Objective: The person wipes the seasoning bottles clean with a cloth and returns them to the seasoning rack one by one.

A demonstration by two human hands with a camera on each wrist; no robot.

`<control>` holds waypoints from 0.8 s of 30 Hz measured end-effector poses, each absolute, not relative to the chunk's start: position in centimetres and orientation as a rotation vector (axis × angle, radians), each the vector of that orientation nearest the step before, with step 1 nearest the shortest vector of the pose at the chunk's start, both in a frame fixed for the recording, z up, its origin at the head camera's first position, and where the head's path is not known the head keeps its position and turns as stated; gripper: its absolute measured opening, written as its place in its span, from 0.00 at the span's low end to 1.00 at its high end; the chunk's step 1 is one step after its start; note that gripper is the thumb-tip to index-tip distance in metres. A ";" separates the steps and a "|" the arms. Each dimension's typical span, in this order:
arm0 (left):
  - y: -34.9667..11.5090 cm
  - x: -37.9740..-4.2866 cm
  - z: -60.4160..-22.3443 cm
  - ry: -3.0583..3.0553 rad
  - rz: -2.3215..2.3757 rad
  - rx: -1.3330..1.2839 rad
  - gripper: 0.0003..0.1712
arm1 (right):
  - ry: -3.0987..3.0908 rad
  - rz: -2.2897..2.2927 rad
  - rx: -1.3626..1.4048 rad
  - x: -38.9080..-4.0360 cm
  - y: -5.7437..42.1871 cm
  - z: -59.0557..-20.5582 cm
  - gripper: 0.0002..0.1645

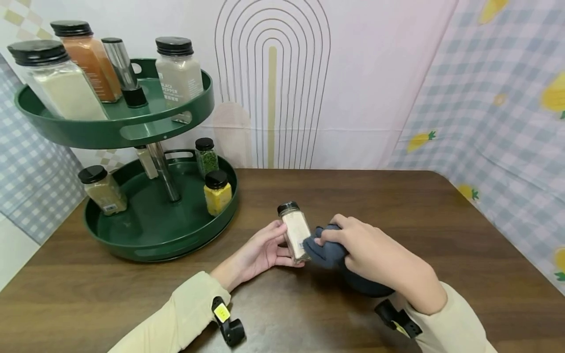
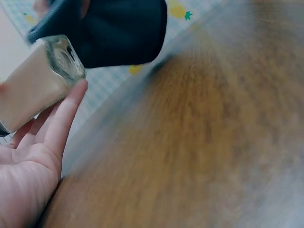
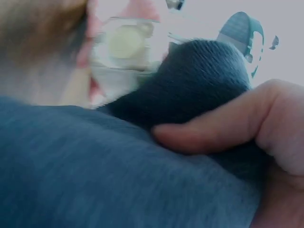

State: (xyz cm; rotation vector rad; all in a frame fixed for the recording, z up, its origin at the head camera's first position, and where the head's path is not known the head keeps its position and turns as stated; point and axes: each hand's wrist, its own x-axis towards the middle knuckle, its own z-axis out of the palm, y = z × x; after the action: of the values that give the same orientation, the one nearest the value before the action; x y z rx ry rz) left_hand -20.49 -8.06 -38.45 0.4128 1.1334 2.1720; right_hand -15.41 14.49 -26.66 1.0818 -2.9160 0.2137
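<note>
My left hand (image 1: pixel 267 251) grips a small square glass spice jar (image 1: pixel 296 234) with a black lid, filled with pale powder. The jar tilts, lid up and away to the left, its base toward the right hand; the left wrist view shows that glass base (image 2: pixel 66 59). My right hand (image 1: pixel 368 250) pinches a dark blue-grey cloth (image 1: pixel 328 250), whose bunched edge lies at the jar's lower side. The rest of the cloth hangs below the palm. In the right wrist view the thumb (image 3: pixel 204 135) presses on the cloth, with the jar's base (image 3: pixel 124 47) just beyond it.
A green two-tier turntable (image 1: pixel 163 250) stands at the left. On its upper tier are large jars, including one labelled black pepper (image 1: pixel 178 73), and a silver cylinder (image 1: pixel 125 71). Smaller jars, one yellow (image 1: pixel 217 193), sit below. The brown wooden table (image 1: pixel 353 191) meets a patterned backdrop.
</note>
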 end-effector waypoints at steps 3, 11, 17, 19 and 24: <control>-8.1 -20.5 -38.5 1.078 2.213 0.371 0.31 | -2.986 0.220 1.119 -15.4 15.5 -26.1 0.32; -8.3 -20.9 -38.6 0.919 2.339 0.140 0.34 | -2.852 0.227 0.949 -15.6 15.6 -25.6 0.33; -8.1 -20.6 -38.5 1.083 2.247 0.280 0.32 | -2.748 0.296 0.900 -15.8 14.5 -26.5 0.33; -8.1 -20.5 -38.5 1.099 2.247 0.297 0.34 | -2.729 0.303 0.888 -15.8 14.2 -26.9 0.33; -8.0 -20.2 -38.4 1.118 2.246 0.351 0.40 | -2.704 0.324 0.911 -16.1 13.4 -27.9 0.35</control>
State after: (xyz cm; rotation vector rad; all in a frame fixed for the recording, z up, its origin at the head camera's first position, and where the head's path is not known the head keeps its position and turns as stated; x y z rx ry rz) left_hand -20.23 -7.96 -38.43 0.3511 1.1181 2.2459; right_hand -16.06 13.36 -27.90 0.9110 -2.7040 0.3239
